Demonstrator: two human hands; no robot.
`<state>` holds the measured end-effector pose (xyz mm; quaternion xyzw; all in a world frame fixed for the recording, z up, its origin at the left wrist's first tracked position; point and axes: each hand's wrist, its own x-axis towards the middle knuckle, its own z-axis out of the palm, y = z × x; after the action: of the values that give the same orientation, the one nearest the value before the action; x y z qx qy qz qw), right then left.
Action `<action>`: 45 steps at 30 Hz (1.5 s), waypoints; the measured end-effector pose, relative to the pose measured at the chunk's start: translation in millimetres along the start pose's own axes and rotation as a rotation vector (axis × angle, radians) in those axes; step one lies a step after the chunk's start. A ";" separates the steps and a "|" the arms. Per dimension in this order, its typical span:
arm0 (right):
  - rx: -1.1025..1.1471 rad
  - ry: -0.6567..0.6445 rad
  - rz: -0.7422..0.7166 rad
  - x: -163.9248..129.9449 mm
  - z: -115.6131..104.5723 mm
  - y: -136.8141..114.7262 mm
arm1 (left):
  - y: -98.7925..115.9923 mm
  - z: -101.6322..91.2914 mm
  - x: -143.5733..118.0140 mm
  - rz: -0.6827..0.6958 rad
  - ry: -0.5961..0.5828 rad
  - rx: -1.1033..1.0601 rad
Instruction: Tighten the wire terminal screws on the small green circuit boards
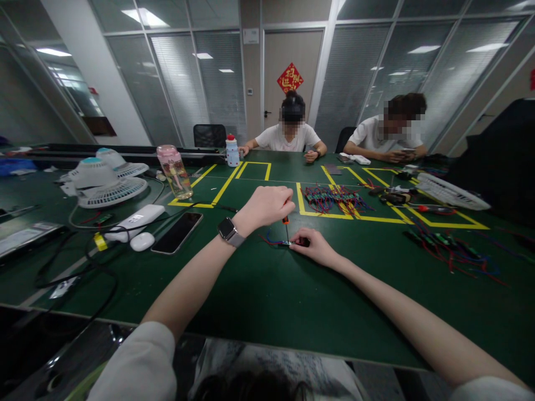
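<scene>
My left hand (270, 207), with a watch on its wrist, is closed around the handle of a screwdriver (286, 225). The shaft points straight down, its tip at a small wired circuit board (285, 243) on the green table. My right hand (315, 247) pinches the right end of that board and keeps it low against the tabletop. Red and blue wires stick out to the board's left. A dark part shows beneath my right fingers; its kind is unclear.
Wired boards (334, 199) lie heaped beyond my hands, with more (455, 250) at right. On the left are a phone (178, 232), a white case (142, 241), a power strip (136, 221), cables, fans (106, 184) and a bottle (174, 172). Two people sit opposite.
</scene>
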<state>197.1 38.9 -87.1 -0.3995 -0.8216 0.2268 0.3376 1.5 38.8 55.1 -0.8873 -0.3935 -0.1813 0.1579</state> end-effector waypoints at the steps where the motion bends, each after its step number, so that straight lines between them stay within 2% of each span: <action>1: 0.000 -0.001 0.000 0.0 0.0 0.2 | 0.3 0.0 -0.1 0.006 -0.007 -0.004; 10: 0.011 -0.011 0.004 0.2 -1.1 -0.7 | -3.7 5.6 1.7 -0.018 -0.012 -0.024; 17: 0.005 -0.009 0.008 0.5 -0.2 1.3 | -0.9 4.2 0.0 0.052 0.023 -0.114; 22: 0.002 -0.007 0.009 0.8 -0.2 0.2 | 0.6 7.2 2.0 0.014 0.004 -0.059; 30: 0.002 -0.003 0.008 0.4 0.1 0.6 | -0.1 0.0 -0.2 0.021 -0.029 -0.066; 37: 0.011 -0.008 0.007 0.7 -0.1 0.7 | 2.7 2.2 0.5 0.000 -0.038 -0.046; 45: -0.008 -0.005 -0.005 0.5 0.5 0.2 | 0.4 -1.7 0.2 0.067 -0.017 -0.121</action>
<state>196.7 39.4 -87.4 -0.3985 -0.8242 0.2235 0.3345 1.6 37.9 56.6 -0.9094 -0.3532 -0.1919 0.1069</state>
